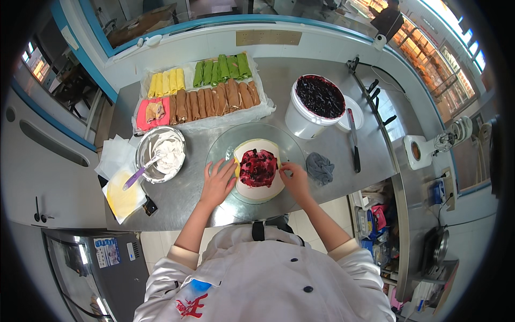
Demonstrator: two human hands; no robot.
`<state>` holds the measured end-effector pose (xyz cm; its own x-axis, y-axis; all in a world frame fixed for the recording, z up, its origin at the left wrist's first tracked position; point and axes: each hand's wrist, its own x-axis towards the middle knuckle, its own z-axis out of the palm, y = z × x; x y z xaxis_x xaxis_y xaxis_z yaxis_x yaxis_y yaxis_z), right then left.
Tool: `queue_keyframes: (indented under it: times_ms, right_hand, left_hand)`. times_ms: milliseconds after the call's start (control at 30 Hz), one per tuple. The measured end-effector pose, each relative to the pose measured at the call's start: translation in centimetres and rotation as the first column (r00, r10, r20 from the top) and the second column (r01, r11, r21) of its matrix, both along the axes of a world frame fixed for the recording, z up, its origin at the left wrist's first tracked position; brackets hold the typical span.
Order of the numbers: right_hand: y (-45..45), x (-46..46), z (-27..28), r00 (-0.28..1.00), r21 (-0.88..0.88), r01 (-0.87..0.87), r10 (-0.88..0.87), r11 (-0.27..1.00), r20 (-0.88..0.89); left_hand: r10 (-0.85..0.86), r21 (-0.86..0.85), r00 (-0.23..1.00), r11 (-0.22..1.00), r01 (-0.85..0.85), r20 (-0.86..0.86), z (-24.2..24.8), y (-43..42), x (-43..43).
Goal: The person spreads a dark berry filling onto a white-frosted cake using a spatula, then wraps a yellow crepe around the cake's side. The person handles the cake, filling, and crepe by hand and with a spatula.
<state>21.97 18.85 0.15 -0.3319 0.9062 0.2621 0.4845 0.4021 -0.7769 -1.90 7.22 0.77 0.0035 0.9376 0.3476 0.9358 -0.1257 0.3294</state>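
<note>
A thin yellow crepe (258,195) lies on a round glass plate (219,139), coated with white cream. Dark red berry filling (258,168) covers its middle. My left hand (218,182) rests at the crepe's left edge, fingers spread and fingertips against a yellow flap turned inward. At the opposite edge, my right hand (295,181) has thumb and forefinger pinched on the crepe's rim. A crumpled grey cloth (320,168) lies just right of the plate.
Rolled crepes in green, yellow, brown and pink (207,102) fill a paper-lined tray at the back. Left stands a metal bowl (141,163) of cream with a purple-handled spatula (134,178). A white bucket (299,120) of berry filling and a black-handled spatula (356,159) are at right.
</note>
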Motion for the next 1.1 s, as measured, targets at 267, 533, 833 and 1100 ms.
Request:
queue_keyframes:
  times_ms: [267, 533, 833, 1100]
  right_hand:
    - [-0.4, -0.5, 0.9, 0.994, 0.143, -0.028, 0.012, 0.989, 0.111]
    - [0.4, -0.7, 0.8, 0.988, 0.199, -0.054, 0.023, 0.979, 0.155]
    - [0.3, 0.1, 1.6, 0.925, 0.316, -0.113, -0.016, 0.942, 0.379]
    - [0.5, 0.3, 2.3, 0.902, 0.355, -0.157, -0.013, 0.922, 0.433]
  left_hand:
    - [0.002, 0.000, 1.000, 1.000, -0.002, 0.022, 0.0, 0.0, -0.2]
    - [-0.022, -0.019, 0.999, 1.000, 0.021, -0.046, 0.4, 0.2, 0.0]
    - [0.020, -0.032, 0.997, 0.999, -0.022, -0.073, 0.1, 0.2, -0.2]
    - [-0.005, -0.026, 0.998, 1.000, 0.004, -0.065, 0.3, 0.4, -0.4]
